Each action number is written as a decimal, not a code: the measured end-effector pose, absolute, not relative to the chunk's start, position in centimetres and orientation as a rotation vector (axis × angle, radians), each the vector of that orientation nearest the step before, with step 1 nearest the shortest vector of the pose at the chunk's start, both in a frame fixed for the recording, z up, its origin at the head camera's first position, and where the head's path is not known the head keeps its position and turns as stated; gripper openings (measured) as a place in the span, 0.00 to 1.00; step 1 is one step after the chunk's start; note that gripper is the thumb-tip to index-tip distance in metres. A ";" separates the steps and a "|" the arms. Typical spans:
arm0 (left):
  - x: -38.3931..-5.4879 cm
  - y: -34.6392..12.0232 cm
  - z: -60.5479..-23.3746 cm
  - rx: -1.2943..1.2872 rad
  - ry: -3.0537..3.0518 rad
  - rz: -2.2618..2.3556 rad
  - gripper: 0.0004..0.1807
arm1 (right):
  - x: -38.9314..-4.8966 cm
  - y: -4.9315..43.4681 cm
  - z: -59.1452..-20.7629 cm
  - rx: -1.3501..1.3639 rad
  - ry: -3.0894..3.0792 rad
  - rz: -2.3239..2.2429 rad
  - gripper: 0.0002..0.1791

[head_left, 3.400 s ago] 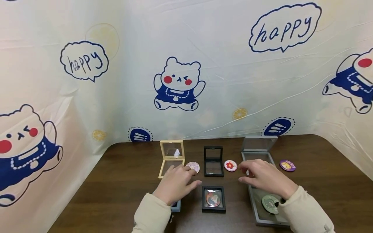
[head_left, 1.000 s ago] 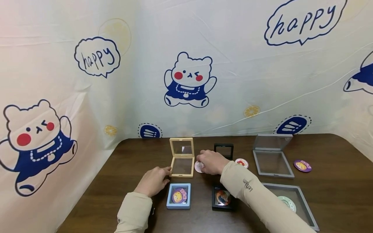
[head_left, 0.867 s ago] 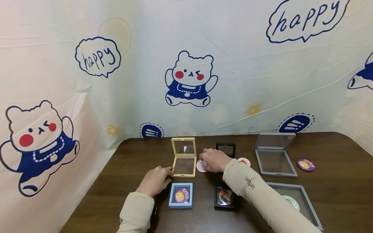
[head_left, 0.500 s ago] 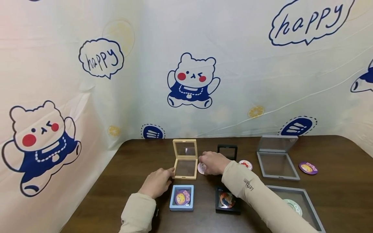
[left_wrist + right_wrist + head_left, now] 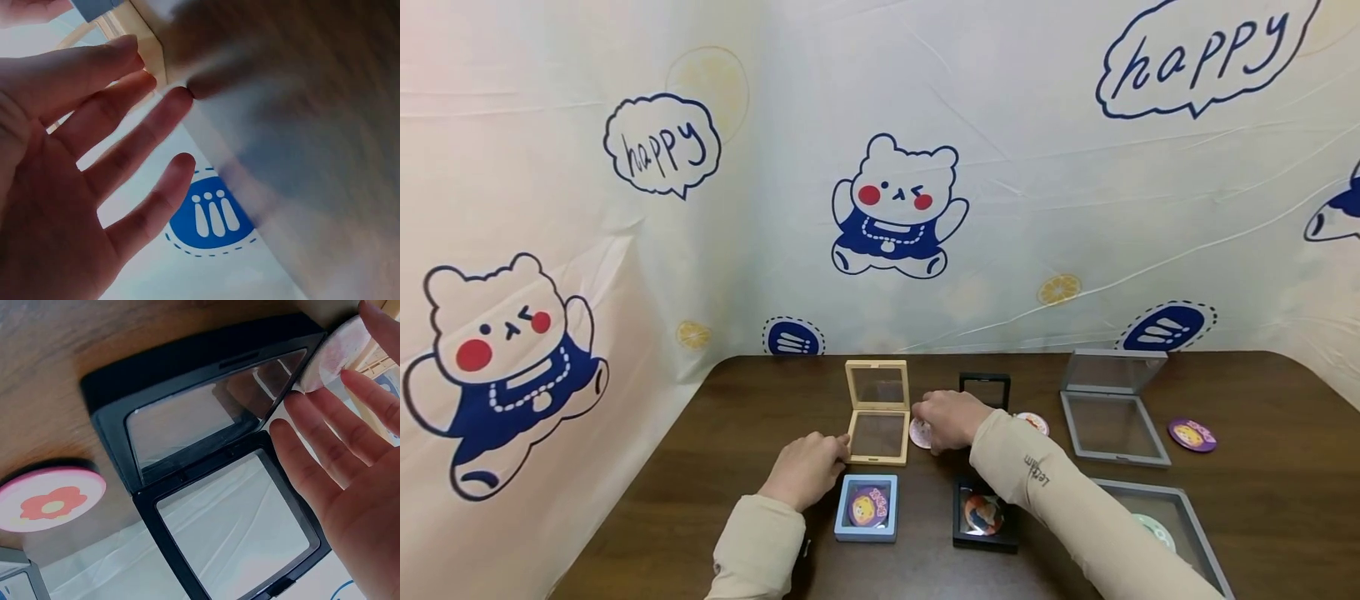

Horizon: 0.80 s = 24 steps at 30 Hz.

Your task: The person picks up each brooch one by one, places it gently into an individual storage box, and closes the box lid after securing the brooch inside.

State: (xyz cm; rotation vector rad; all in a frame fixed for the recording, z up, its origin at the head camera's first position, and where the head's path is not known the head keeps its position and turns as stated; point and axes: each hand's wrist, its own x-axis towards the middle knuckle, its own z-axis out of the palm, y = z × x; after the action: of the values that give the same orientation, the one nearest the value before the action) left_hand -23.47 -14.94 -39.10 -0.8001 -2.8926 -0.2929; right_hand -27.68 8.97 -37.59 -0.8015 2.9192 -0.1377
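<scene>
A beige display frame (image 5: 877,437) stands with its lid raised. My left hand (image 5: 805,471) is beside its left edge, fingertips right at the side; in the left wrist view the left hand (image 5: 94,137) has its fingers spread, fairly straight. A pale pink round badge (image 5: 919,433) lies flat on the table, right of that frame. My right hand (image 5: 951,419) reaches over the table with its fingertips at this badge. In the right wrist view its extended fingers (image 5: 322,428) come up to the badge (image 5: 334,356). The right hand hides part of the badge.
A black frame (image 5: 206,394) with raised lid is close to my right hand, a flower badge (image 5: 53,500) beyond it. Nearer are a blue frame (image 5: 866,533) and a black framed badge (image 5: 983,512). At right are grey frames (image 5: 1112,458) and a purple badge (image 5: 1192,434).
From hovering apart over the table, my left hand has moved to the beige frame's left side and my right hand has crossed left to the pale pink badge. Both have barely moved since.
</scene>
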 end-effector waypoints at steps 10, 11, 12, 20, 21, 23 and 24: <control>-23.2 -14.8 -38.8 -0.820 -2.905 -0.278 0.04 | -27.8 9.0 -37.8 -0.884 2.939 -0.035 0.19; -23.2 -14.8 -38.8 -0.815 -2.912 -0.281 0.04 | -27.7 9.0 -37.9 -0.890 2.945 -0.029 0.19; -23.1 -14.8 -38.8 -0.811 -2.917 -0.281 0.03 | -27.7 9.0 -37.9 -0.894 2.949 -0.023 0.19; -23.2 -14.8 -38.8 -0.806 -2.927 -0.280 0.04 | -27.8 9.1 -37.9 -0.891 2.953 -0.050 0.18; -23.2 -14.8 -38.8 -0.805 -2.927 -0.284 0.04 | -27.8 9.2 -37.8 -0.896 2.954 -0.059 0.18; -23.2 -14.7 -38.8 -0.804 -2.929 -0.289 0.05 | -27.8 9.3 -37.6 -0.896 2.955 -0.072 0.18; -23.2 -14.8 -38.9 -0.803 -2.930 -0.288 0.06 | -27.7 9.2 -37.6 -0.901 2.953 -0.078 0.17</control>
State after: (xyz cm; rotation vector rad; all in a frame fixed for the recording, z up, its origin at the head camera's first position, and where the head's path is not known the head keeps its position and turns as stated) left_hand -23.17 -14.81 -38.86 -0.8026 -2.9296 -0.2884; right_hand -27.71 9.24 -37.57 -0.9012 2.9534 -0.0777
